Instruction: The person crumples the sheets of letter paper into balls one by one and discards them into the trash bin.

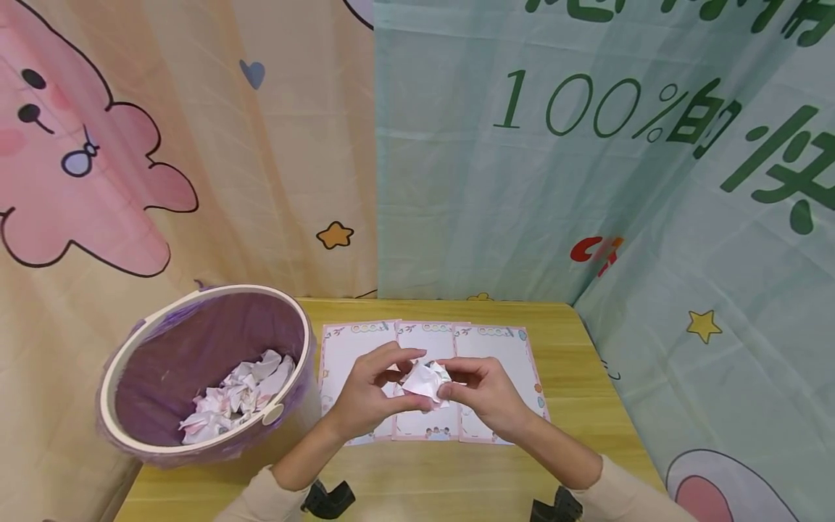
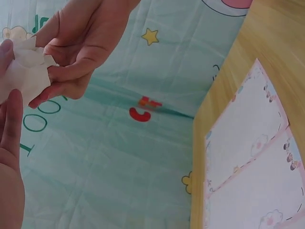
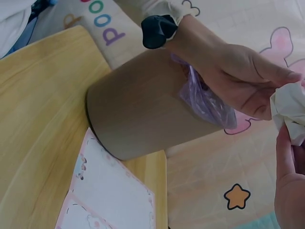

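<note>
Between my two hands, above the table, is a crumpled ball of white paper (image 1: 426, 380). My left hand (image 1: 372, 388) holds its left side, thumb below and curled fingers above and behind. With thumb and fingers, my right hand (image 1: 485, 391) pinches the right side. In the left wrist view, the paper ball (image 2: 28, 71) has creased, pointed edges, and the right hand (image 2: 86, 43) grips it from above. The right wrist view has the ball (image 3: 290, 107) at its right edge, the left hand (image 3: 238, 76) against it.
Flat sheets of paper with pink printed borders (image 1: 499, 406) lie side by side on the wooden table (image 1: 574, 377) beneath my hands. At left stands a bin (image 1: 303, 319) lined with a purple bag (image 1: 189, 341), with crumpled papers (image 1: 244, 391) inside. Printed curtains (image 1: 457, 203) hang behind.
</note>
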`<action>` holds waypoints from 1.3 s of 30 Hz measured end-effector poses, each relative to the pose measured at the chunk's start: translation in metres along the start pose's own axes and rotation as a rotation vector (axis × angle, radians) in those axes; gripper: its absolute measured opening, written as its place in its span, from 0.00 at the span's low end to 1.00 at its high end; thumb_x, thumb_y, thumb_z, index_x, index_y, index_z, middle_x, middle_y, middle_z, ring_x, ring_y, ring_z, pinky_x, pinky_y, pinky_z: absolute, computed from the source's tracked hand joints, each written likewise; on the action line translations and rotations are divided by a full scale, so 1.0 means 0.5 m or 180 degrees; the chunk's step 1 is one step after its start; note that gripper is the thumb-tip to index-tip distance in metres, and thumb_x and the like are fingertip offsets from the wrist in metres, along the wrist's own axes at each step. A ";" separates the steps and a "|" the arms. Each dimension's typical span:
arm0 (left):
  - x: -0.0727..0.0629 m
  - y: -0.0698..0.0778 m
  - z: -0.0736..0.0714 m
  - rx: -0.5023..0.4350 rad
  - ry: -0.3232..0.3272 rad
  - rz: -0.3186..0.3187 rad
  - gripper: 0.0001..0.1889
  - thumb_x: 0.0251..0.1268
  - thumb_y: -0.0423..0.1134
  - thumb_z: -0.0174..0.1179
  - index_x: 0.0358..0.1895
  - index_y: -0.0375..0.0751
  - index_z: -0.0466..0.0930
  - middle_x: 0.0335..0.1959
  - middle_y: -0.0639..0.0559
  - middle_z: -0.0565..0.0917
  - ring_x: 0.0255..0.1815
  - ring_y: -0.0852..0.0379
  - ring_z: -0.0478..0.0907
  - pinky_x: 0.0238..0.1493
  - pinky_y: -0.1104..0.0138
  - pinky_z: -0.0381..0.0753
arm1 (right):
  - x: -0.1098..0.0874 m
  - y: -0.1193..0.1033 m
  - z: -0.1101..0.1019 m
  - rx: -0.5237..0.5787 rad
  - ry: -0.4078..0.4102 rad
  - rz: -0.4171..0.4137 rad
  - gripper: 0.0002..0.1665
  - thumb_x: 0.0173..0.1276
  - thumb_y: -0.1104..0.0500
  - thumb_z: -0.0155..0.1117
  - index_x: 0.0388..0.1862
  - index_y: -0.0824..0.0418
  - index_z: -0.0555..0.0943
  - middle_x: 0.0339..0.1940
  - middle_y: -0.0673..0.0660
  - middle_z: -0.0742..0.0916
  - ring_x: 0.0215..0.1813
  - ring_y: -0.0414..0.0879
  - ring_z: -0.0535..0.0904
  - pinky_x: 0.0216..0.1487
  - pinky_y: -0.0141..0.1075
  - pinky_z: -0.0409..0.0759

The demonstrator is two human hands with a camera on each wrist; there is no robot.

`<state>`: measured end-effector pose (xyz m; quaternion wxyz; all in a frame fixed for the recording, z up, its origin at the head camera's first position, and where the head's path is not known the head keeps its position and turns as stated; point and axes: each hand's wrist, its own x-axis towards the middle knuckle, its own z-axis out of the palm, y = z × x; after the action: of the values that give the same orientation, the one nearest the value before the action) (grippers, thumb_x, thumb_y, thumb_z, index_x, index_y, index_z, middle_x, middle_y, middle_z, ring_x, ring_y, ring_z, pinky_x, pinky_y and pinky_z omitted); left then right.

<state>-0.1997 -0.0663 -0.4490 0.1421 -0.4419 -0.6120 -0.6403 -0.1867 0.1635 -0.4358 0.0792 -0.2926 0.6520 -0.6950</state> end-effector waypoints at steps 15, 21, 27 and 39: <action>0.001 0.000 -0.007 0.0270 -0.0134 0.0162 0.27 0.46 0.21 0.78 0.55 0.25 0.85 0.47 0.41 0.84 0.41 0.48 0.83 0.34 0.62 0.89 | -0.006 -0.001 0.002 -0.0013 0.0201 0.0187 0.18 0.69 0.70 0.71 0.56 0.76 0.83 0.49 0.65 0.88 0.45 0.49 0.87 0.45 0.39 0.88; 0.000 -0.001 -0.001 0.0002 -0.0053 0.0220 0.20 0.44 0.13 0.75 0.45 0.24 0.88 0.35 0.43 0.84 0.34 0.49 0.84 0.33 0.61 0.89 | -0.006 -0.007 0.014 0.0116 0.0231 -0.0085 0.18 0.67 0.71 0.72 0.54 0.79 0.83 0.45 0.64 0.87 0.43 0.49 0.85 0.44 0.40 0.88; 0.002 -0.005 0.009 -0.0124 0.0072 0.0314 0.16 0.43 0.11 0.73 0.38 0.27 0.89 0.31 0.43 0.85 0.30 0.50 0.83 0.29 0.66 0.87 | -0.007 -0.010 0.021 0.0315 0.0313 -0.0197 0.17 0.66 0.72 0.72 0.53 0.78 0.84 0.44 0.60 0.89 0.43 0.48 0.86 0.44 0.37 0.88; -0.012 0.003 0.003 0.0480 -0.0078 0.0323 0.47 0.36 0.19 0.82 0.69 0.32 0.76 0.58 0.35 0.72 0.47 0.47 0.83 0.38 0.63 0.89 | 0.007 -0.012 0.019 0.1450 0.0423 0.0783 0.13 0.79 0.67 0.60 0.49 0.58 0.91 0.49 0.57 0.89 0.49 0.45 0.86 0.55 0.38 0.84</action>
<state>-0.1946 -0.0673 -0.4529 0.1997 -0.4682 -0.6369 -0.5789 -0.1832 0.1545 -0.4290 0.1839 -0.1395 0.5132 -0.8266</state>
